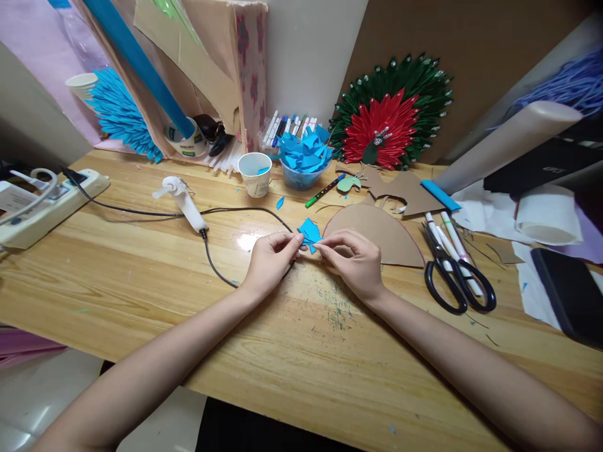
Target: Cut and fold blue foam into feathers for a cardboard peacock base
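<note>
Between my two hands is a small piece of folded bright blue paper (309, 230). My left hand (274, 254) pinches its left side between thumb and forefinger. On the other side, my right hand (354, 256) pinches the lower right edge with its fingertips. Just beyond lies a small blue leaf-shaped piece (280, 203) on the wooden table. A clear bowl (301, 178) heaped with blue pieces (307, 150) stands farther back, beside a paper cup (255, 176) with a bit of blue in it. Right of my hands rests a brown cardboard half-disc (391, 232).
A white glue gun (185, 206) with a black cord is at the left, near a power strip (51, 207). Black-handled scissors (452, 273), markers (455, 238) and a dark phone (568, 295) lie at the right. A red and green peacock fan (391, 119) leans at the back.
</note>
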`<action>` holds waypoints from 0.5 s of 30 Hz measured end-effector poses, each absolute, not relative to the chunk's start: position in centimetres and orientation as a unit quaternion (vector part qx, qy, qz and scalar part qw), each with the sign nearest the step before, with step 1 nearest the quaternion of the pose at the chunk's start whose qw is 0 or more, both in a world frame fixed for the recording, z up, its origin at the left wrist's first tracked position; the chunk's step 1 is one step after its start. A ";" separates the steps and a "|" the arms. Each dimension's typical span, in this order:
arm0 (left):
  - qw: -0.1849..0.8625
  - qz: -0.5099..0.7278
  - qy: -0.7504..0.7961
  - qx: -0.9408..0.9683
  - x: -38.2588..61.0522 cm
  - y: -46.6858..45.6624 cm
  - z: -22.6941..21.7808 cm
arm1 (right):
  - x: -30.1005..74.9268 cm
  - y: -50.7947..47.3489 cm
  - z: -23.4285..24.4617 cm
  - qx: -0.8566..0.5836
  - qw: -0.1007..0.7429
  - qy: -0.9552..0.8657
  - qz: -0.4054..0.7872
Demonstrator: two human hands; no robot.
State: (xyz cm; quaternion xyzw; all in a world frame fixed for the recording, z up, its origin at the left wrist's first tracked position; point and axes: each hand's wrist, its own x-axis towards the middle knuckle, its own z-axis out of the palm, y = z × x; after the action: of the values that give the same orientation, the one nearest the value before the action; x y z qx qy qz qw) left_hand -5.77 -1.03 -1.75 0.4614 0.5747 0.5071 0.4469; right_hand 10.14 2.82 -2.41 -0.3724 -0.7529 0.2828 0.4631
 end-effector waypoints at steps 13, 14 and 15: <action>0.456 0.542 0.572 0.413 -5.9 -0.9 -1.4 | 10.2 2.9 -2.6 -0.371 0.484 -0.748 0.261; 0.454 0.549 0.574 0.403 -6.1 -0.8 -1.3 | 10.2 2.9 -2.6 -0.374 0.485 -0.745 0.264; 0.453 0.555 0.578 0.392 -6.2 -0.8 -1.2 | 10.2 2.8 -2.5 -0.378 0.485 -0.742 0.267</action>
State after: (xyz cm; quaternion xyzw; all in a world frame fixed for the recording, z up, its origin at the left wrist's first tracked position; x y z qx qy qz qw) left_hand -6.18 -0.75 -1.23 0.3917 0.5778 0.5547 0.4528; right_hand 10.18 2.83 -2.52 -0.3779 -0.7419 0.2665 0.4855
